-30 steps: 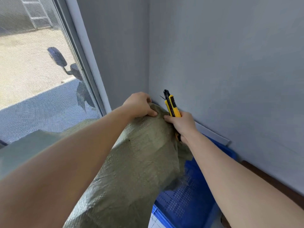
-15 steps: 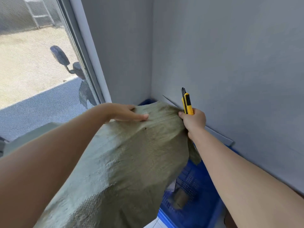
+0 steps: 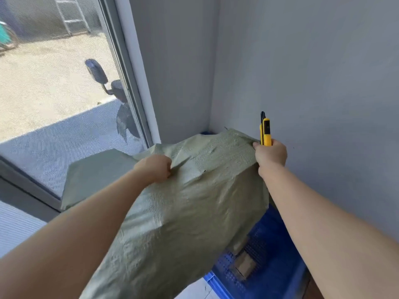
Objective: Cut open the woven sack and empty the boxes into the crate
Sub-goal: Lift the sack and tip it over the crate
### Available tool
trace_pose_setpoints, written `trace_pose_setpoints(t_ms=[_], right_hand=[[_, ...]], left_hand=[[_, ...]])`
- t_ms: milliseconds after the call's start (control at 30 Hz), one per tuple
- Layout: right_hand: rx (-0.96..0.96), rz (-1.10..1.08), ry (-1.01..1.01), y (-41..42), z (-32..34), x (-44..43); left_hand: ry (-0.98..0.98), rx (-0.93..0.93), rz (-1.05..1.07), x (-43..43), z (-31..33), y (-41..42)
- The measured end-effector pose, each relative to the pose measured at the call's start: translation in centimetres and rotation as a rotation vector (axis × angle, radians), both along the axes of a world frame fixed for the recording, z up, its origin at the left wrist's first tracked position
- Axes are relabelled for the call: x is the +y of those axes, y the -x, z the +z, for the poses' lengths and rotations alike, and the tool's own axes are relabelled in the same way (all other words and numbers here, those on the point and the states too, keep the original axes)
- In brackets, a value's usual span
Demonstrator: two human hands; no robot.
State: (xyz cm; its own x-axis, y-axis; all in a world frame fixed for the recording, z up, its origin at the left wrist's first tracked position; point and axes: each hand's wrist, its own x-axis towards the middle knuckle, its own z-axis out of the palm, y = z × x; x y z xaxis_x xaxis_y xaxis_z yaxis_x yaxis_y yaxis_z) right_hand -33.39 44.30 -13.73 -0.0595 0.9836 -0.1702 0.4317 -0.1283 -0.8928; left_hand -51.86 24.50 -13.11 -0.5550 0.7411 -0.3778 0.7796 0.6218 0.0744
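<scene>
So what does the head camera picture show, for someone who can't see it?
Two bare hands lift a green woven sack over a blue crate. The left hand grips the fabric; the right hand pinches a corner while holding a yellow utility knife. A cardboard box lies in the crate.

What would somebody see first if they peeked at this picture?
A big green woven sack fills the middle, held up by the left hand and the right hand. The right hand also holds a bright yellow utility knife pointing up by the wall. Under the sack at lower right sits a blue crate.
</scene>
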Motion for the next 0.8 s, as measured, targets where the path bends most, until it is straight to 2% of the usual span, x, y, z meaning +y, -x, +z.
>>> trace_pose_setpoints(t_ms=[133, 267, 433, 533, 667, 800], right_hand=[[-0.007, -0.01, -0.017, 0.6, -0.3, 0.1], [-0.062, -0.009, -0.073, 0.8, -0.5, 0.1], [-0.27, -0.042, -0.303, 0.8, -0.5, -0.9], [-0.286, 0.024, -0.342, 0.7, -0.2, -2.4], [-0.18, 0.22, -0.105, 0.7, -1.2, -4.8], [-0.073, 0.3, 0.132, 0.6, -3.7, -7.4]], left_hand=[[-0.149, 0.057, 0.127, -0.5, -1.2, 0.4], [-0.232, 0.103, 0.153, -0.6, -1.6, 0.3], [-0.299, 0.06, 0.218, -0.8, -1.9, 0.5], [-0.337, 0.015, 0.236, -0.2, -1.3, 0.6], [-0.331, -0.088, 0.191, 0.5, -1.5, 0.0], [-0.341, -0.178, 0.192, -0.3, -2.3, -0.1]])
